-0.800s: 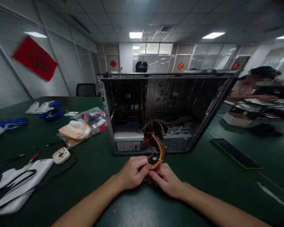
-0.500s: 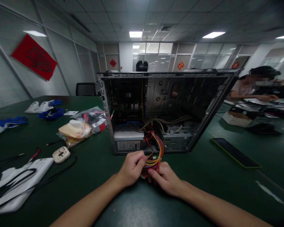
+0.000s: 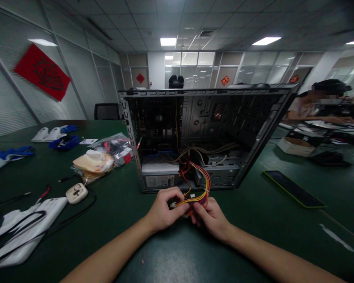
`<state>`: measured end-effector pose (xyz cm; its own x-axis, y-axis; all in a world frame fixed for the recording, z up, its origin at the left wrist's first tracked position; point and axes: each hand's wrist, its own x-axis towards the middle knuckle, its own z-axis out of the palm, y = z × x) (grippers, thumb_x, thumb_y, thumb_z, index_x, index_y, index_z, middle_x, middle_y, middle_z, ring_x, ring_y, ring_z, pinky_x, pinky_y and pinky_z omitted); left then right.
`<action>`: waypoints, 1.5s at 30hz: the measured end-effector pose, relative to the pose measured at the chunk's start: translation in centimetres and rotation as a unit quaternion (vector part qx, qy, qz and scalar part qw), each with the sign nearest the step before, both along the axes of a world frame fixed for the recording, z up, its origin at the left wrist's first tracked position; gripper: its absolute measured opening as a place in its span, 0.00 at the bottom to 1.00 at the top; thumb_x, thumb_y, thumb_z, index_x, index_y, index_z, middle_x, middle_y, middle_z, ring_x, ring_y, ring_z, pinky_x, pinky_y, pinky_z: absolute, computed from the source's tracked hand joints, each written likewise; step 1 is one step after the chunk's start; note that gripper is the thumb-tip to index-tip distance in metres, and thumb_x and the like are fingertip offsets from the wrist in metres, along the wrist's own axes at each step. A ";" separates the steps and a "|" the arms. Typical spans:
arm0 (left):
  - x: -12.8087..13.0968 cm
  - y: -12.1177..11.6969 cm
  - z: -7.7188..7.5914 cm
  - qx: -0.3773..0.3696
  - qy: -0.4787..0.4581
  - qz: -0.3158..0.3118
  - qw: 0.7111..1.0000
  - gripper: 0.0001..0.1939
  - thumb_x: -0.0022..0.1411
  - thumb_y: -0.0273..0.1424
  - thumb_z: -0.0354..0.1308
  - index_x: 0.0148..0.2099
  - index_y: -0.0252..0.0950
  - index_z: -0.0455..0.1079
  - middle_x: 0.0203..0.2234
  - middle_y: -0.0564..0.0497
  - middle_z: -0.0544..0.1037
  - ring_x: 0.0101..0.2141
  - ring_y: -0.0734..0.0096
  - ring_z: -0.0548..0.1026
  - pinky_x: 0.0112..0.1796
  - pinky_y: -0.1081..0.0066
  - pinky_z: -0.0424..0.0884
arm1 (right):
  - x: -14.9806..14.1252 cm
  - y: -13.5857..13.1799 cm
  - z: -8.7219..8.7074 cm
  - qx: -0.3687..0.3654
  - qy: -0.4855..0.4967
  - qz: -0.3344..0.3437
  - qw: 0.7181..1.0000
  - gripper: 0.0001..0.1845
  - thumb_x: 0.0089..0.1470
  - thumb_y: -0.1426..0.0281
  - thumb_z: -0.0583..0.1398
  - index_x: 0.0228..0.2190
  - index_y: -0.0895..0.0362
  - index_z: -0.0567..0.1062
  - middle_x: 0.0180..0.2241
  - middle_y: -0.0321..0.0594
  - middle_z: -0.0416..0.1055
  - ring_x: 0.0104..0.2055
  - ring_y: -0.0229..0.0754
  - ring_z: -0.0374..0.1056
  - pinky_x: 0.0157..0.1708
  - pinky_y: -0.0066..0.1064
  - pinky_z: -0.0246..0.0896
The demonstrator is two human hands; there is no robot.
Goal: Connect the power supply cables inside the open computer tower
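Note:
An open computer case [image 3: 206, 137] stands upright on the green table [image 3: 253, 220] right in front of me. A bundle of red, yellow and orange power wires [image 3: 201, 184] runs out of its lower bay toward me. My left hand [image 3: 164, 210] is closed around the near end of the bundle, where a pale connector shows. My right hand [image 3: 211, 218] pinches the wires just right of it. Both hands rest close above the table before the case's front edge.
Left of the case lie plastic bags of parts [image 3: 102, 159], a white power adapter [image 3: 76, 193] with a black cord, a white cloth [image 3: 23, 232] and blue gloves [image 3: 14, 152]. A dark flat panel [image 3: 293, 190] lies at right. Another person [image 3: 318, 104] sits at the far right.
Both hands have drawn the wire bundle slightly up and to the left, spreading it sideways between them. The case has not moved.

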<state>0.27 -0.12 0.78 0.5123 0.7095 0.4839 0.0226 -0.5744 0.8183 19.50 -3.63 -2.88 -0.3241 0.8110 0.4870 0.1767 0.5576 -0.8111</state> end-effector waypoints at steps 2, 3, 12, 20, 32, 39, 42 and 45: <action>0.0 0.2 0.0 -0.075 -0.034 -0.015 0.996 0.18 0.62 0.41 0.63 0.27 0.32 0.68 0.25 0.49 0.72 0.29 0.71 0.69 0.32 0.72 0.63 | 0.1 0.0 0.5 0.047 -0.013 -0.017 0.999 0.34 0.72 0.59 0.47 0.18 0.59 0.72 0.13 0.34 0.65 0.14 0.31 0.62 0.19 0.21 0.57; 0.0 0.3 0.0 -0.121 -0.050 -0.024 0.991 0.20 0.61 0.43 0.64 0.26 0.32 0.68 0.25 0.50 0.71 0.28 0.72 0.68 0.31 0.73 0.63 | 0.3 0.0 0.9 0.086 -0.021 -0.027 0.996 0.32 0.72 0.61 0.48 0.19 0.59 0.73 0.13 0.34 0.65 0.15 0.31 0.63 0.20 0.22 0.57; 0.5 0.6 -0.5 -0.348 -0.215 -0.005 0.912 0.28 0.51 0.52 0.71 0.30 0.34 0.63 0.22 0.56 0.65 0.22 0.78 0.61 0.19 0.79 0.57 | 2.3 0.0 4.8 0.435 -0.155 -0.086 0.883 0.10 0.62 0.72 0.57 0.42 0.61 0.76 0.35 0.48 0.78 0.39 0.45 0.73 0.41 0.38 0.70; 0.5 0.7 -1.3 -0.218 -0.083 -0.026 0.972 0.30 0.58 0.57 0.62 0.27 0.34 0.65 0.17 0.56 0.63 0.19 0.78 0.59 0.22 0.75 0.55 | 2.1 0.2 4.6 0.478 -0.260 -0.219 0.810 0.19 0.60 0.68 0.61 0.52 0.62 0.74 0.46 0.50 0.76 0.49 0.50 0.66 0.61 0.51 0.58; 0.3 0.2 -1.6 -0.049 0.000 -0.043 0.998 0.35 0.61 0.64 0.51 0.28 0.34 0.67 0.17 0.56 0.62 0.20 0.76 0.58 0.24 0.73 0.53 | 1.9 1.2 8.7 0.315 -0.404 -0.017 0.859 0.20 0.70 0.64 0.50 0.31 0.58 0.74 0.26 0.41 0.73 0.28 0.39 0.65 0.34 0.32 0.56; 0.7 -0.5 -0.8 0.057 0.118 -0.036 0.991 0.20 0.69 0.34 0.52 0.24 0.34 0.65 0.18 0.55 0.66 0.21 0.75 0.63 0.27 0.73 0.57 | -3.8 5.6 16.8 0.273 -0.457 -0.147 0.834 0.20 0.71 0.60 0.51 0.40 0.58 0.78 0.37 0.45 0.79 0.37 0.42 0.74 0.33 0.28 0.56; 0.6 -0.7 -0.7 0.087 0.133 -0.062 0.985 0.19 0.68 0.31 0.52 0.23 0.35 0.61 0.16 0.56 0.62 0.20 0.77 0.61 0.26 0.73 0.55 | -6.7 8.6 18.3 0.247 -0.474 -0.195 0.822 0.20 0.70 0.61 0.52 0.40 0.58 0.81 0.38 0.48 0.80 0.40 0.48 0.77 0.36 0.30 0.62; 0.5 -0.5 -1.1 0.101 0.136 -0.048 0.984 0.19 0.68 0.31 0.51 0.23 0.36 0.57 0.16 0.56 0.60 0.20 0.76 0.59 0.25 0.72 0.54 | -8.3 11.0 18.3 0.224 -0.479 -0.227 0.818 0.19 0.69 0.64 0.53 0.40 0.60 0.82 0.37 0.52 0.80 0.39 0.52 0.78 0.37 0.33 0.67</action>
